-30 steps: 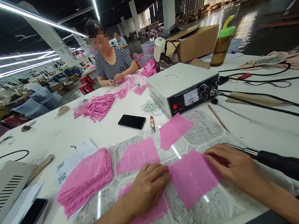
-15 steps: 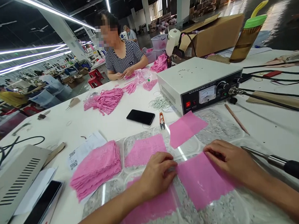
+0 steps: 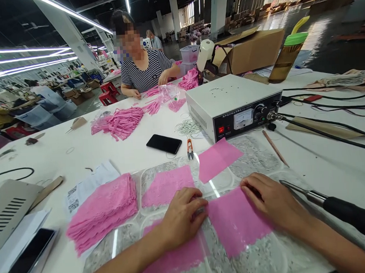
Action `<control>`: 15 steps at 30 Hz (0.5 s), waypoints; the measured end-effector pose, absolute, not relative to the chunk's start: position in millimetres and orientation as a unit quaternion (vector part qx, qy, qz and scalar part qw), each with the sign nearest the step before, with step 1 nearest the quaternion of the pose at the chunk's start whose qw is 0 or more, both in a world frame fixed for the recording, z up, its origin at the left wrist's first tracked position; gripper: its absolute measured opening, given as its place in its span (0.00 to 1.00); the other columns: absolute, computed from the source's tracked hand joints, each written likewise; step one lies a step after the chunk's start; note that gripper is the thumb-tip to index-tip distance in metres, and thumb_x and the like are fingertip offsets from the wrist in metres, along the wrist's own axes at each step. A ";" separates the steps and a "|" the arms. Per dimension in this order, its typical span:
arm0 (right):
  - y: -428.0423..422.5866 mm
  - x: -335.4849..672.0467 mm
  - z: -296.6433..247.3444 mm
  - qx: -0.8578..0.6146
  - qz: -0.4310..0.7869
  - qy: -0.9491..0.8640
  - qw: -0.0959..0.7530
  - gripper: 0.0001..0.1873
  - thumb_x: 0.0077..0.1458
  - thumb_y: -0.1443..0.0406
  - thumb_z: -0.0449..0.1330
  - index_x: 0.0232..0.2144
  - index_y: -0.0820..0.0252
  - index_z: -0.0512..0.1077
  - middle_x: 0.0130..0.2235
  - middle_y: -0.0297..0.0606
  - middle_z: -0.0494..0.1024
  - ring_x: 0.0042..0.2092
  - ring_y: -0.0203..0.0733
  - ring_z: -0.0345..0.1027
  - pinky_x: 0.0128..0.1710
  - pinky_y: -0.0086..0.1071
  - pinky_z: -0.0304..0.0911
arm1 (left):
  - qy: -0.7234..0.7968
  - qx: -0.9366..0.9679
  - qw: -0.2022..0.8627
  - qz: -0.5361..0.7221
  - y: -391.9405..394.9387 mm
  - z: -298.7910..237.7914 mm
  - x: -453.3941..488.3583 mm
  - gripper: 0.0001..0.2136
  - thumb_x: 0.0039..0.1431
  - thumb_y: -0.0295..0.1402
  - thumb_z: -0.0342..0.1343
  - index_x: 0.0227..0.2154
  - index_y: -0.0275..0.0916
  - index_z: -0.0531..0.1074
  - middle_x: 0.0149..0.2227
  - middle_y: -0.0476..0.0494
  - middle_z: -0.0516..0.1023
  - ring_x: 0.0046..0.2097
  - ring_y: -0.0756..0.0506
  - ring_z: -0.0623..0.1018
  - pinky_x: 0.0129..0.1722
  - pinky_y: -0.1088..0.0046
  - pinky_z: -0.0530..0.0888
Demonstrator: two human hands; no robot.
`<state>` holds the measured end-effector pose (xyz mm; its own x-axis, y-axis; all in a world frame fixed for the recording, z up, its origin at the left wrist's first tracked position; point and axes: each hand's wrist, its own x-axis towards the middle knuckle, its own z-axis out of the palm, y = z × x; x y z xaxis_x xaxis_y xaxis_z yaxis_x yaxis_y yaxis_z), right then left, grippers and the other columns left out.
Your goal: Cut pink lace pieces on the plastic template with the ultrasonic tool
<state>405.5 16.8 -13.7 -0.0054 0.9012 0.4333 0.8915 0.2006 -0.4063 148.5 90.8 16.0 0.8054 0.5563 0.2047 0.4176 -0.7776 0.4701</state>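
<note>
The left hand (image 3: 184, 214) and right hand (image 3: 273, 201) are at the upper left and upper right edges of a pink fabric piece (image 3: 237, 226), lying flat on the grey-patterned mat (image 3: 259, 158) on the bench (image 3: 130, 150); both hands' fingers are curled, and whether they pinch the cloth I cannot tell. A stack of pink fabric pieces (image 3: 103, 211) sits left, a black-handled tool (image 3: 344, 211) beside the right hand
</note>
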 end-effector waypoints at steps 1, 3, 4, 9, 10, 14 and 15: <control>16.6 404.7 -14.2 -0.633 0.004 -0.709 0.312 0.10 0.61 0.67 0.48 0.31 0.57 0.69 0.31 0.36 0.74 0.31 0.40 0.69 0.27 0.31 0.65 | 0.261 0.929 0.202 0.169 90.8 15.8 148.5 0.07 0.60 0.29 0.55 0.40 0.40 0.75 0.43 0.40 0.73 0.45 0.42 0.73 0.43 0.62 0.74; 16.9 403.1 -15.7 -0.634 -0.003 -0.707 0.313 0.11 0.62 0.67 0.48 0.31 0.57 0.69 0.31 0.37 0.74 0.31 0.40 0.68 0.28 0.32 0.64 | 0.254 0.933 0.193 0.167 91.2 15.3 148.3 0.07 0.60 0.29 0.54 0.40 0.40 0.74 0.43 0.40 0.73 0.45 0.42 0.73 0.43 0.62 0.74; 17.2 402.3 -16.3 -0.634 -0.007 -0.706 0.314 0.11 0.62 0.67 0.48 0.31 0.57 0.68 0.31 0.37 0.74 0.31 0.41 0.68 0.28 0.33 0.64 | 0.250 0.935 0.187 0.166 91.5 15.0 148.1 0.07 0.60 0.29 0.54 0.40 0.40 0.74 0.43 0.40 0.73 0.45 0.42 0.73 0.43 0.62 0.74; 15.4 402.8 -13.1 -0.635 -0.010 -0.700 0.326 0.09 0.62 0.67 0.48 0.34 0.58 0.68 0.32 0.38 0.74 0.32 0.41 0.69 0.29 0.32 0.66 | 0.231 0.947 0.150 0.165 93.7 18.0 147.7 0.06 0.61 0.29 0.53 0.40 0.39 0.73 0.44 0.39 0.73 0.45 0.42 0.73 0.42 0.61 0.73; 13.3 403.9 -11.4 -0.636 -0.009 -0.698 0.329 0.09 0.63 0.67 0.48 0.36 0.58 0.68 0.34 0.38 0.74 0.33 0.40 0.69 0.30 0.31 0.67 | 0.225 0.950 0.139 0.167 93.9 20.0 148.1 0.07 0.62 0.29 0.52 0.40 0.39 0.72 0.44 0.39 0.73 0.45 0.41 0.73 0.42 0.61 0.73; 1.9 408.3 -6.8 -0.623 -0.018 -0.706 0.337 0.10 0.63 0.70 0.49 0.43 0.58 0.69 0.39 0.40 0.73 0.37 0.39 0.70 0.34 0.30 0.69 | 0.155 0.970 0.081 0.169 92.5 29.5 150.8 0.12 0.63 0.26 0.48 0.48 0.38 0.69 0.49 0.36 0.73 0.47 0.41 0.73 0.44 0.59 0.72; -0.4 408.7 -6.8 -0.613 -0.026 -0.715 0.335 0.11 0.63 0.71 0.49 0.43 0.58 0.69 0.39 0.40 0.73 0.38 0.40 0.70 0.34 0.31 0.69 | 0.136 0.974 0.069 0.166 91.9 31.0 151.3 0.13 0.63 0.26 0.47 0.48 0.38 0.69 0.49 0.35 0.73 0.47 0.41 0.73 0.45 0.59 0.71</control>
